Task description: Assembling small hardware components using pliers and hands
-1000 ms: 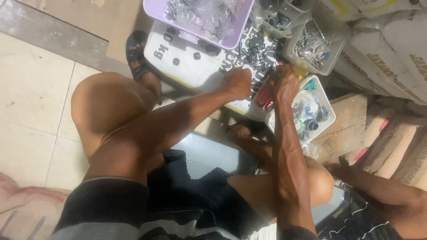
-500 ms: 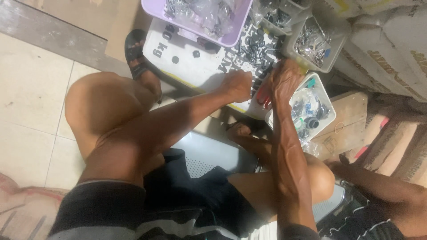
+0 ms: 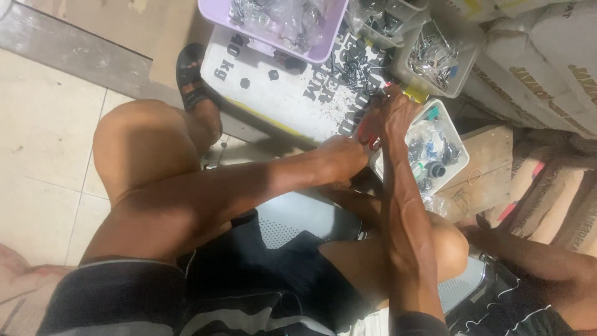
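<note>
My right hand [image 3: 390,114] reaches forward over a white printed sack [image 3: 280,93] lying on the floor, and its fingers are curled on a small red object [image 3: 372,142]. My left hand [image 3: 345,157] is a loose fist just below and left of it, touching the same spot. What the left fingers hold is hidden. Small dark metal parts [image 3: 357,62] are scattered on the sack in front of both hands. A white tub [image 3: 457,163] of mixed small fittings sits right beside my right wrist.
A purple basket [image 3: 323,53] of bagged hardware and a clear tub [image 3: 463,68] of metal pieces stand at the back. Stacked sacks [image 3: 547,56] and a wooden block [image 3: 491,168] lie on the right. My sandalled foot [image 3: 189,78] and knees flank a grey stool [image 3: 298,218]. Another person's arm [image 3: 535,261] is at lower right.
My left hand has drawn back toward me, from level with the right hand to just below it. The right hand has stayed over the sack's near edge.
</note>
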